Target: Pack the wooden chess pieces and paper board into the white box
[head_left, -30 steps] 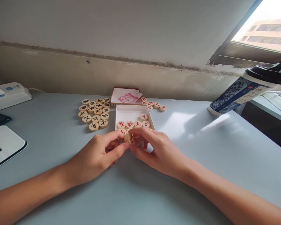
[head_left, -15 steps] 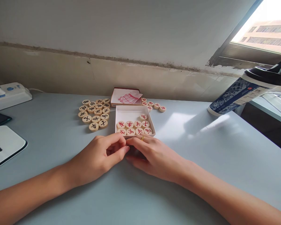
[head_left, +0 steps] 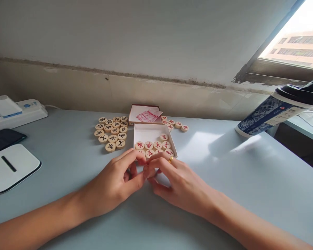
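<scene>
My left hand [head_left: 120, 180] and my right hand [head_left: 179, 184] meet at the fingertips, just in front of a white open box [head_left: 149, 129]. Both hands have curled, closed fingers, and whatever may lie between the tips is hidden. A gold ring [head_left: 170, 159] is on a finger of my right hand. Inside the box, round wooden Chinese chess pieces with red characters [head_left: 157, 145] lie in rows at the near side; my fingers cover part of the nearest row. A single red piece [head_left: 163, 137] starts another row on the right.
Left of the box lie several black-character pieces [head_left: 112, 138]. Behind it is the box lid [head_left: 132, 119] with a folded red-lined sheet [head_left: 149, 115]; loose red pieces [head_left: 177, 124] lie to the right. A cup [head_left: 266, 111], power strip [head_left: 31, 110], phone [head_left: 5, 139] and white device [head_left: 15, 170] stand around.
The view has shifted, so the table things appear lower and further right. My hands stay together at the box's near edge, with fingertips slightly rearranged. The pieces look unmoved.
</scene>
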The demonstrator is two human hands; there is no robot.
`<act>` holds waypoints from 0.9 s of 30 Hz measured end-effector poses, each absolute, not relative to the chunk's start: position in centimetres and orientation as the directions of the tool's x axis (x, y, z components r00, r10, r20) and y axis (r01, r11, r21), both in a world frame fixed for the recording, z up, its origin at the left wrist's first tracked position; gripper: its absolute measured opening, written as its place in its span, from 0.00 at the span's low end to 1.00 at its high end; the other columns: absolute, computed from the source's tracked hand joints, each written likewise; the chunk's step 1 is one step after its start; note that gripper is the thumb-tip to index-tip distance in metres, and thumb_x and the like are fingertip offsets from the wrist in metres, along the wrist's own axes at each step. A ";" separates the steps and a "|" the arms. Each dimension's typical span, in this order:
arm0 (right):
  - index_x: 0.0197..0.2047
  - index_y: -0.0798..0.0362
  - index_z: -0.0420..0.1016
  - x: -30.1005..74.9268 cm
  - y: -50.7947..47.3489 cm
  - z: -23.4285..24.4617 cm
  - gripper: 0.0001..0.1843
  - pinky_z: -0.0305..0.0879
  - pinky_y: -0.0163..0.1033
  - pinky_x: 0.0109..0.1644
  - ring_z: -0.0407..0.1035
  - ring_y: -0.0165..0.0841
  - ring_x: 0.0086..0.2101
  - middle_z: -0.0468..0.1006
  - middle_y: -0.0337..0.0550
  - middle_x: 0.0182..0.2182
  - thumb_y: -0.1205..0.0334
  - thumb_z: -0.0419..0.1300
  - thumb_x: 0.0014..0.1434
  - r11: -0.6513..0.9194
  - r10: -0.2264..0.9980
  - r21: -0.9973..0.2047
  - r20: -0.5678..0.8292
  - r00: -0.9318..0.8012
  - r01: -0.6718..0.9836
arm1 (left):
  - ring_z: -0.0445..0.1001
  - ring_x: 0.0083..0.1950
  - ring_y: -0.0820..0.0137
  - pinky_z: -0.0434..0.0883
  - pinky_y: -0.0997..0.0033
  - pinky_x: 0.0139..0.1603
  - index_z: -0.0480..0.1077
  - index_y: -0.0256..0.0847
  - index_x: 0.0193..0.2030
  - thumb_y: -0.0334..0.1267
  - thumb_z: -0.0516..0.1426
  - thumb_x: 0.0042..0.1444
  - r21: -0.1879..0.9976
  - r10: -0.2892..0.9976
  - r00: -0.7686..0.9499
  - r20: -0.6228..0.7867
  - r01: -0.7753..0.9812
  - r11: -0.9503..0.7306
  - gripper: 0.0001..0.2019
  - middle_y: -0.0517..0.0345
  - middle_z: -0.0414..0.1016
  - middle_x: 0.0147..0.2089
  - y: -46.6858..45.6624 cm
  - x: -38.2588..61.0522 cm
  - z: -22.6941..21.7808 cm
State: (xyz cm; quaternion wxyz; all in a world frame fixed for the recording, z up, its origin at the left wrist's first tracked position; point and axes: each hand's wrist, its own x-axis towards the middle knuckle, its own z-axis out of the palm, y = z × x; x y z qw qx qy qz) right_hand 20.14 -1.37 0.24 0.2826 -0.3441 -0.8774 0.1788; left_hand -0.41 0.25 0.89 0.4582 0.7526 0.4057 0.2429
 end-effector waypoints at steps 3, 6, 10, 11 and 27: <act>0.46 0.56 0.66 20.4 -1.3 0.3 0.14 0.71 0.36 0.40 0.69 0.29 0.37 0.71 0.47 0.42 0.77 0.56 0.58 0.720 0.690 -0.491 0.432 -0.581 0.490 | 0.71 0.35 0.78 0.68 0.83 0.31 0.70 0.49 0.45 0.45 0.54 0.64 0.907 0.837 0.547 -0.027 0.365 -0.209 0.07 0.67 0.74 0.40 0.4 -0.3 0.7; 0.48 0.55 0.66 20.4 -1.2 0.5 0.15 0.70 0.35 0.41 0.69 0.29 0.38 0.72 0.46 0.42 0.78 0.56 0.59 0.719 0.688 -0.518 0.436 -0.581 0.463 | 0.70 0.31 0.80 0.67 0.86 0.28 0.72 0.48 0.42 0.43 0.56 0.63 0.899 0.834 0.552 0.005 0.362 -0.245 0.06 0.69 0.75 0.34 0.5 -0.3 0.6; 0.47 0.52 0.68 20.3 -1.1 1.0 0.12 0.70 0.34 0.43 0.72 0.28 0.39 0.76 0.41 0.40 0.71 0.60 0.61 0.633 0.761 -0.610 0.379 -0.526 0.476 | 0.71 0.30 0.81 0.67 0.87 0.28 0.73 0.48 0.40 0.34 0.58 0.61 0.859 0.848 0.500 0.176 0.343 -0.381 0.04 0.71 0.75 0.32 0.3 -0.3 0.3; 0.46 0.52 0.69 20.3 -1.1 1.2 0.11 0.70 0.33 0.43 0.73 0.27 0.38 0.77 0.39 0.40 0.70 0.61 0.61 0.609 0.776 -0.642 0.360 -0.518 0.466 | 0.72 0.30 0.82 0.67 0.88 0.29 0.72 0.48 0.40 0.31 0.58 0.60 0.833 0.836 0.493 0.241 0.337 -0.439 0.06 0.71 0.76 0.33 0.3 -0.3 0.2; 0.34 0.53 0.75 21.4 7.6 2.7 0.08 0.66 0.36 0.40 0.74 0.31 0.34 0.82 0.41 0.38 0.73 0.57 0.62 0.583 0.806 -0.292 0.327 -0.494 0.758 | 0.74 0.32 0.66 0.75 0.65 0.30 0.67 0.38 0.40 0.23 0.50 0.55 0.256 0.533 0.690 0.490 0.470 -0.844 0.10 0.53 0.71 0.38 -0.1 0.0 -0.7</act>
